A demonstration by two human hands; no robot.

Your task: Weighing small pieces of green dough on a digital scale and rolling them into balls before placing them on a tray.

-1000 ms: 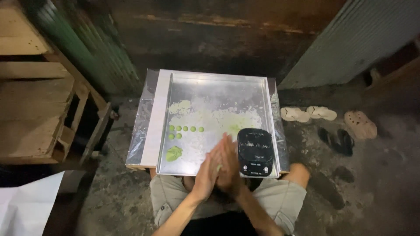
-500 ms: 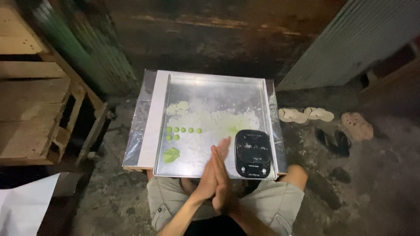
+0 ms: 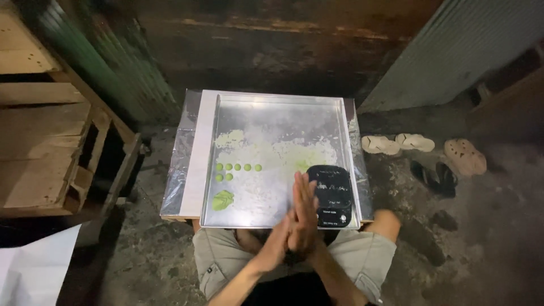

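Dough balls point(image 3: 238, 168), small and green, are sitting in rows on the floured metal tray point(image 3: 272, 107), a green dough lump point(image 3: 222, 199) lying just below them. Left hand point(image 3: 281, 238) and right hand point(image 3: 306, 218) are pressing palm to palm, fingers straight, any contents hidden. Beside them a black scale point(image 3: 331, 195) is resting; sandals point(image 3: 396, 144) are lying on the floor.

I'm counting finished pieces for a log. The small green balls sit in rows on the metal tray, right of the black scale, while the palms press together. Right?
Not quite. The head view shows the small green balls left of the black scale, not right. They do sit in rows on the metal tray, and the left hand and right hand are pressed palm to palm.
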